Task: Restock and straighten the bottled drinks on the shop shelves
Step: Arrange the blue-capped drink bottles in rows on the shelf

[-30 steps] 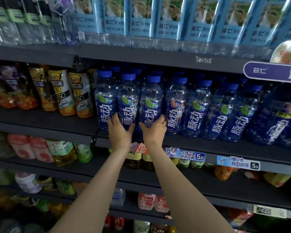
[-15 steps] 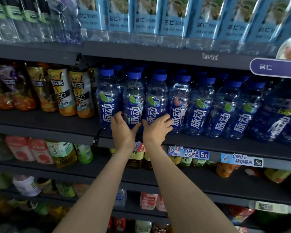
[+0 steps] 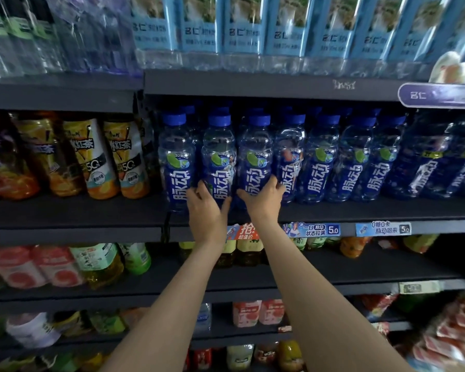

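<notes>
Left hand [image 3: 207,208] grips the second blue-capped bottle [image 3: 218,157], right hand [image 3: 262,201] the third [image 3: 255,157], on the middle shelf [image 3: 360,210]; advisable to turn labels forward, bases flush with the edge

L hand [image 3: 207,208] fingers [image 3: 196,189] sit btwn 1st bottle [image 3: 176,162] on their left & 2nd bottle [image 3: 219,159] on their right. R hand [image 3: 262,201] fingers [image 3: 273,183] wrap 3rd bottle [image 3: 255,157]; 4th bottle [image 3: 290,157] just right of them. All on shelf [image 3: 360,210], more rows behind.
</notes>
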